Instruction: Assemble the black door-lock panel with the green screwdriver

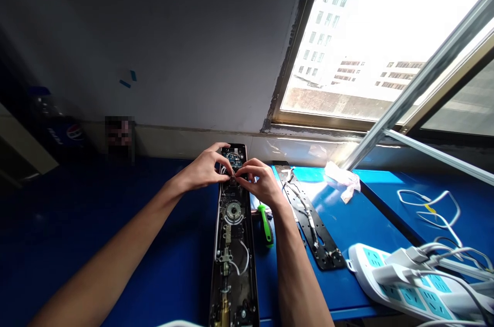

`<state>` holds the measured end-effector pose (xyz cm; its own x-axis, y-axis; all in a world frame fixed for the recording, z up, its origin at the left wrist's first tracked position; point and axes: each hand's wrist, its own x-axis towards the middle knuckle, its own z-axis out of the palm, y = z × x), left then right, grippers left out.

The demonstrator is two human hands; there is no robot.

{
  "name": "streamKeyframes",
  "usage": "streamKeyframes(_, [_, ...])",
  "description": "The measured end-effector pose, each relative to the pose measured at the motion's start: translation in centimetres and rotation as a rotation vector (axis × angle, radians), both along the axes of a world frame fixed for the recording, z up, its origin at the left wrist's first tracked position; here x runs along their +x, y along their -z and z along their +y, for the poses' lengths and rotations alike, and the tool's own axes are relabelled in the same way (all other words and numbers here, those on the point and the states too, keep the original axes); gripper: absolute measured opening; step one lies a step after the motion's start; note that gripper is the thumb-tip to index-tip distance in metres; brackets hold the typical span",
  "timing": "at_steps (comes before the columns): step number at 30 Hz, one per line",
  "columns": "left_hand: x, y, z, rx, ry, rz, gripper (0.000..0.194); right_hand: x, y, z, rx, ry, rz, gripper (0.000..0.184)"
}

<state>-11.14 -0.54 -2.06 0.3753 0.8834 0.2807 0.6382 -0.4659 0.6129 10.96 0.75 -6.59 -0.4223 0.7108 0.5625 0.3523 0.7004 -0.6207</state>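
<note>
An opened electronic door lock body [233,234] lies lengthwise on the blue workbench [339,286], with a circuit board [233,160] showing at its far end and brass and steel mechanism parts along its length. My left hand [204,170] and my right hand [260,180] meet over the lock just below the board. Their fingertips pinch a small part [232,175], too small and too hidden to identify. Thin white wires run beside it. A green-handled screwdriver [265,224] lies just under my right wrist.
To the right lie a black metal lock plate with wiring [312,219], a crumpled white cloth [343,180], a loose white cable [428,209] and a white power strip with plugs [405,286]. A window frame stands beyond the bench, and a Pepsi-labelled item [57,131] sits at far left.
</note>
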Motion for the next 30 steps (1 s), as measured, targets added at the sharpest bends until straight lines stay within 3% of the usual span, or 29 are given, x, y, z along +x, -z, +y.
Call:
streamKeyframes(13, [0.1, 0.2, 0.0, -0.018, 0.003, 0.037, 0.014, 0.1, -0.1, -0.1, -0.017, 0.003, -0.011, 0.007])
streamKeyframes(17, [0.0, 0.2, -0.1, -0.018, 0.003, 0.088, 0.015, 0.4, -1.0, -0.4, -0.059, -0.010, -0.032, 0.009])
streamKeyframes(21, [0.3, -0.5, -0.8, 0.058, -0.003, 0.198, 0.021, 2.6, -2.6, -0.9, -0.155, 0.055, -0.050, 0.012])
streamKeyframes(24, [1.9, -1.2, -1.9, 0.209, 0.009, 0.194, 0.019, 5.5, -3.5, -1.5, -0.297, 0.150, -0.155, 0.014])
streamKeyframes(27, [5.3, -1.5, -3.5, 0.268, 0.217, 0.214, 0.013, 8.6, -3.8, -2.2, -0.478, 0.185, -0.301, 0.015])
streamKeyframes(30, [9.6, -1.0, -4.6, 0.226, 0.384, 0.407, 0.011, 11.1, -3.6, -3.0, -0.607, 0.206, -0.393, 0.015])
